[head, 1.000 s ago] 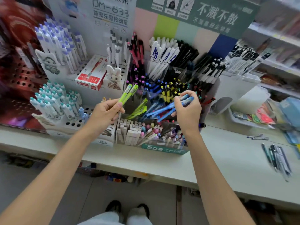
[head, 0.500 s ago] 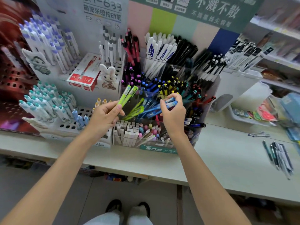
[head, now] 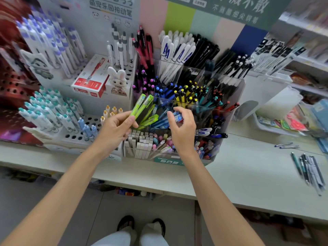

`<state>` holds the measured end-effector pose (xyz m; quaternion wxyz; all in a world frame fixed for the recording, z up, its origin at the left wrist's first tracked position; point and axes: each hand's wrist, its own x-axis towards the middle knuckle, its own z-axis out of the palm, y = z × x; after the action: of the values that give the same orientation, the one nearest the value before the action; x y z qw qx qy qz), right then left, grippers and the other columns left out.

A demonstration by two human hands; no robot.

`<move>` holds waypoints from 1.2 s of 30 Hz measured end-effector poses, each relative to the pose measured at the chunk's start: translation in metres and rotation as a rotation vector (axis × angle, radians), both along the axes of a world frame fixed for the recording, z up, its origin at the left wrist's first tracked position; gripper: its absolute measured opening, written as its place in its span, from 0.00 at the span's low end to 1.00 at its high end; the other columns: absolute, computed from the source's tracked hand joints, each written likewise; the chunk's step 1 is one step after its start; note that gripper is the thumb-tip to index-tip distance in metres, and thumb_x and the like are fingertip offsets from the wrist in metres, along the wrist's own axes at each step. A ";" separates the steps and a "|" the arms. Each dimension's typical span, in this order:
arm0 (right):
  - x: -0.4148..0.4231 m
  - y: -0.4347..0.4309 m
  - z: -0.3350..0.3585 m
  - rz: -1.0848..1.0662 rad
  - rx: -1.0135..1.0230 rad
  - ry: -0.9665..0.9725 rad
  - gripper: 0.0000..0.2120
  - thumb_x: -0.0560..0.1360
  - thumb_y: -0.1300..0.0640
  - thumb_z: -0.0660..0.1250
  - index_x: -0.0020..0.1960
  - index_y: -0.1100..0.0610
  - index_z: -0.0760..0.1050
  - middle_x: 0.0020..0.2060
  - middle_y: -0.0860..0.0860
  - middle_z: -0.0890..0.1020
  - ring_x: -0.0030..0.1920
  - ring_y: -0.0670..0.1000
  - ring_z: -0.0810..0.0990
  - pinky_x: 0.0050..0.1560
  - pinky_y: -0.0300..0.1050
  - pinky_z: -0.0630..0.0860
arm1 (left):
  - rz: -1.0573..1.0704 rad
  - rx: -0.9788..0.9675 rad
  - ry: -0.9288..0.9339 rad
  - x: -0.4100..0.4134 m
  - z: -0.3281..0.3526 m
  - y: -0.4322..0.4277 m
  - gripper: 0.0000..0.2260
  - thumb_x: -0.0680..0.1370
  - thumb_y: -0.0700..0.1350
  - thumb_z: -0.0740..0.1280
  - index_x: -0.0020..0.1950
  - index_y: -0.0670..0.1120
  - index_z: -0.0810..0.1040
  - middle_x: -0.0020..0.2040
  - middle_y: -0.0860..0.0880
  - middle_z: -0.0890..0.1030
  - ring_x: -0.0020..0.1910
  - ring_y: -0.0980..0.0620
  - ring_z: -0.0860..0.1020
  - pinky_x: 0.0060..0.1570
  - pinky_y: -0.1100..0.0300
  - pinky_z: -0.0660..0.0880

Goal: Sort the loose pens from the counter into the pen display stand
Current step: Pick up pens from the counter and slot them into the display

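Two lime-green pens point(head: 142, 106); blue pens point(head: 159, 122); yellow-and-black pens point(head: 186, 96); box point(head: 89, 80) red and white; rabbit figure point(head: 118, 79) white, pink ears; backboard point(head: 179, 16) striped pink, green, mint, beige, navy; counter point(head: 248, 174) white.

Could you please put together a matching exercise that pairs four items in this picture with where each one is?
Items:
1. green pens
2. loose pens
3. red-and-white box
4. yellow-tipped pens

Places:
A. lying on the counter, far right
B. standing in a compartment of the display stand
C. gripped in the left hand
D. next to the rabbit figure

Pairs: 1-C, 2-A, 3-D, 4-B
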<state>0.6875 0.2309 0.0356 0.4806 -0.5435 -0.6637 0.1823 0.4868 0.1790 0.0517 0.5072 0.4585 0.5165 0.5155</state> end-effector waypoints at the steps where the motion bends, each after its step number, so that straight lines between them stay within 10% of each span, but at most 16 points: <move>1: 0.000 -0.002 -0.001 0.006 -0.037 0.010 0.13 0.80 0.55 0.66 0.61 0.61 0.77 0.55 0.49 0.78 0.55 0.41 0.74 0.57 0.30 0.70 | -0.007 0.000 0.000 0.001 -0.001 0.000 0.09 0.82 0.44 0.61 0.51 0.45 0.80 0.34 0.54 0.77 0.28 0.59 0.67 0.26 0.68 0.63; 8: -0.001 -0.004 0.007 0.022 -0.307 0.159 0.22 0.83 0.48 0.59 0.75 0.54 0.66 0.67 0.48 0.72 0.65 0.41 0.68 0.67 0.40 0.65 | -0.017 -0.023 -0.037 0.006 -0.006 0.000 0.13 0.82 0.43 0.60 0.65 0.46 0.76 0.37 0.54 0.79 0.29 0.59 0.69 0.26 0.68 0.65; 16: 0.004 -0.004 -0.003 0.071 -0.143 -0.111 0.20 0.82 0.58 0.61 0.73 0.60 0.68 0.49 0.50 0.72 0.49 0.46 0.71 0.53 0.39 0.71 | -0.077 -0.019 -0.053 0.009 -0.009 0.000 0.18 0.78 0.51 0.62 0.66 0.48 0.76 0.38 0.53 0.79 0.31 0.60 0.70 0.29 0.69 0.67; 23: 0.006 -0.006 0.008 0.171 -0.191 -0.449 0.30 0.83 0.46 0.56 0.79 0.58 0.53 0.67 0.54 0.67 0.65 0.50 0.63 0.69 0.44 0.61 | -0.088 -0.032 -0.099 0.013 -0.006 0.000 0.19 0.76 0.51 0.64 0.65 0.47 0.76 0.39 0.52 0.81 0.30 0.60 0.71 0.29 0.68 0.68; 28: -0.014 -0.015 0.068 0.350 -0.219 0.050 0.26 0.81 0.52 0.63 0.76 0.49 0.61 0.58 0.50 0.74 0.47 0.51 0.76 0.52 0.36 0.74 | -0.125 -0.025 -0.010 0.010 0.009 0.002 0.08 0.80 0.44 0.64 0.56 0.46 0.80 0.37 0.51 0.83 0.29 0.58 0.72 0.28 0.68 0.68; 31: -0.031 -0.013 0.084 0.468 -0.211 -0.060 0.17 0.79 0.56 0.66 0.68 0.50 0.71 0.57 0.48 0.78 0.53 0.43 0.77 0.55 0.34 0.72 | -0.222 -0.017 0.044 0.008 0.023 0.001 0.07 0.80 0.45 0.65 0.54 0.47 0.81 0.38 0.51 0.83 0.35 0.55 0.77 0.34 0.66 0.75; 36: -0.015 0.005 0.091 0.185 -0.017 0.109 0.04 0.81 0.60 0.63 0.55 0.57 0.73 0.38 0.48 0.75 0.32 0.44 0.71 0.33 0.39 0.70 | 0.084 0.112 0.246 -0.016 0.022 0.004 0.09 0.81 0.43 0.65 0.61 0.49 0.77 0.53 0.50 0.81 0.51 0.51 0.81 0.49 0.56 0.81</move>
<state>0.6720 0.2361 0.1265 0.4924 -0.4731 -0.6823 0.2610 0.4712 0.1827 0.0733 0.3918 0.5239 0.5638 0.5041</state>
